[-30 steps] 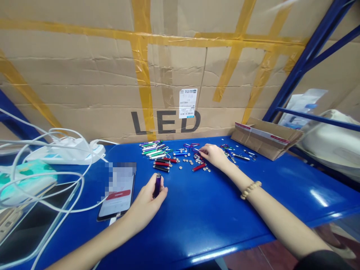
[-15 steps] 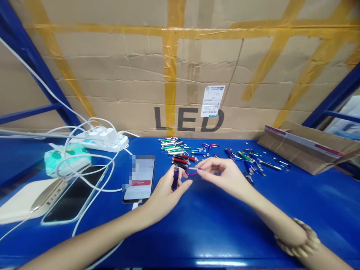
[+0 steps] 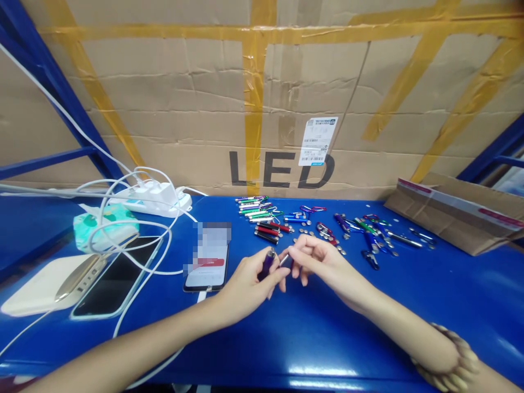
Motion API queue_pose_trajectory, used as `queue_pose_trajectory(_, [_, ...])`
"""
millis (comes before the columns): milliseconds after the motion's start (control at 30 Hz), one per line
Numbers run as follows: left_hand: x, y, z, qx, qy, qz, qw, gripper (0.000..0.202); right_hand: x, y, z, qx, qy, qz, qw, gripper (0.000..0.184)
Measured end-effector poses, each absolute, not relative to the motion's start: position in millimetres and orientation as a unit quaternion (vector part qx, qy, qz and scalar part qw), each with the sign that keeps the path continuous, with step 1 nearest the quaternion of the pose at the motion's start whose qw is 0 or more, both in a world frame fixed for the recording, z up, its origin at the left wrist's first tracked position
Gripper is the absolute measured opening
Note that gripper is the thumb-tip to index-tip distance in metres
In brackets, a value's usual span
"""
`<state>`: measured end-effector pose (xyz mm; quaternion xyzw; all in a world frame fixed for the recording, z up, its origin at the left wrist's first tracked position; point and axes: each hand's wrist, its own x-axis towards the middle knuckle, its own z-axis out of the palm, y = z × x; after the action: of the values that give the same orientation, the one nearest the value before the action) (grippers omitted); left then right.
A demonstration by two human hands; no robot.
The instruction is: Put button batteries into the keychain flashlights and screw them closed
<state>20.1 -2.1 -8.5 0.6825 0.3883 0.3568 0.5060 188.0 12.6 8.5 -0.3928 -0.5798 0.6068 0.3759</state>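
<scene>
My left hand (image 3: pixel 249 278) is closed around a small dark purple flashlight (image 3: pixel 267 263), which stands up tilted between thumb and fingers. My right hand (image 3: pixel 319 265) meets it fingertip to fingertip, its thumb and forefinger pinching the end of a thin silvery bar (image 3: pixel 284 258). The bar's other end reaches the left fingers. It looks like the gate of the purple carabiner, whose ring is mostly hidden by fingers. Just behind the hands lie red and black flashlights (image 3: pixel 272 227), with small round silver cells (image 3: pixel 311 231) scattered beside them.
Silver and green flashlights (image 3: pixel 254 210) are stacked at the back. More flashlights and carabiners (image 3: pixel 370 237) lie in a loose pile to the right, before an open cardboard box (image 3: pixel 458 215). Left are a plugged-in phone (image 3: pixel 208 275), another phone (image 3: pixel 118 278), white cables and a power strip (image 3: pixel 153 196).
My hands have drawn closer together. The purple carabiner, earlier showing between them, has turned and is now mostly covered by fingers. The view has shifted slightly.
</scene>
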Motion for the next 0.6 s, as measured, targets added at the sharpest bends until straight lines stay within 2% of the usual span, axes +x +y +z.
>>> queue_pose_trajectory(200, [20.2,0.9,-9.2,0.668,0.414,0.39,0.48,0.029,186.9,14.6,6.9,-0.403,-0.519,0.646,0.389,0.033])
queue_pose_trajectory(433, [17.3,4.6,-9.3,0.666,0.447,0.425,0.42,0.017,186.5,16.3,4.4,-0.399,-0.539,0.66,0.339,0.032])
queue_pose_trajectory(600, [16.7,4.9,-8.1,0.658,0.434,0.455,0.415,0.019,187.5,16.2,1.8,-0.369,-0.524,0.702,0.311,0.025])
